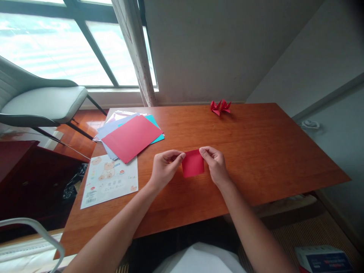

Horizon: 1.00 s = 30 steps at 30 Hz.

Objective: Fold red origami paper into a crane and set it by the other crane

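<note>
A small red square of folded paper (193, 164) is held just above the wooden table (256, 151), near its middle. My left hand (165, 167) pinches its upper left corner with fingers closed. My right hand (215, 163) pinches its upper right corner in the same way. Both forearms reach in from the bottom of the view.
A stack of coloured sheets (129, 136), red on top, lies at the table's left. Below it lies a printed sheet with a bear drawing (109, 180). A red folded paper figure (220, 107) sits at the far edge. A grey chair (42, 102) stands by the window.
</note>
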### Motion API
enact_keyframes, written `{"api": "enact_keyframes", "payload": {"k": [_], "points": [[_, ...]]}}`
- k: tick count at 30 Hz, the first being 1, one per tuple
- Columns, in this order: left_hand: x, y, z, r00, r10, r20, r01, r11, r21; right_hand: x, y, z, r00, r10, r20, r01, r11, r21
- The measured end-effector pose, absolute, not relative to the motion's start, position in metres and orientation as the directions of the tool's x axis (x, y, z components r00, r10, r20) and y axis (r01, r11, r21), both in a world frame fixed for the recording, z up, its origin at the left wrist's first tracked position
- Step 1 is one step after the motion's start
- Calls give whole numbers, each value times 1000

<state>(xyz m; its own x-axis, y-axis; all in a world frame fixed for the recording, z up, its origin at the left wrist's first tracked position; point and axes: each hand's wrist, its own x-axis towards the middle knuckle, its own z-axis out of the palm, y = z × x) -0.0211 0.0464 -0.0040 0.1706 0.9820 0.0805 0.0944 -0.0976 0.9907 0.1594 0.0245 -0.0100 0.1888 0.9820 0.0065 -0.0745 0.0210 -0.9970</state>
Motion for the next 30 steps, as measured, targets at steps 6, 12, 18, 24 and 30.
{"api": "enact_keyframes", "payload": {"k": [6, 12, 18, 24, 30], "points": [[-25, 50, -4, 139, 988, 73, 92, -87, 992, 161, 24, -12, 193, 977, 88, 176, 53, -983], [-29, 54, -4, 99, 988, 116, 142, -129, 981, 162, 25, -13, 82, 995, 50, 192, 34, -981], [-34, 57, 2, 79, 986, 148, 152, -159, 976, 159, 26, -13, 110, 992, 66, 183, 45, -982], [-35, 57, 12, 27, 993, 116, 94, -118, 989, 153, 24, -11, 49, 998, -24, 62, -27, -998], [-33, 56, 15, -44, 995, 92, 31, -91, 995, 155, 23, -9, 15, 1000, 12, 84, 11, -996]]}}
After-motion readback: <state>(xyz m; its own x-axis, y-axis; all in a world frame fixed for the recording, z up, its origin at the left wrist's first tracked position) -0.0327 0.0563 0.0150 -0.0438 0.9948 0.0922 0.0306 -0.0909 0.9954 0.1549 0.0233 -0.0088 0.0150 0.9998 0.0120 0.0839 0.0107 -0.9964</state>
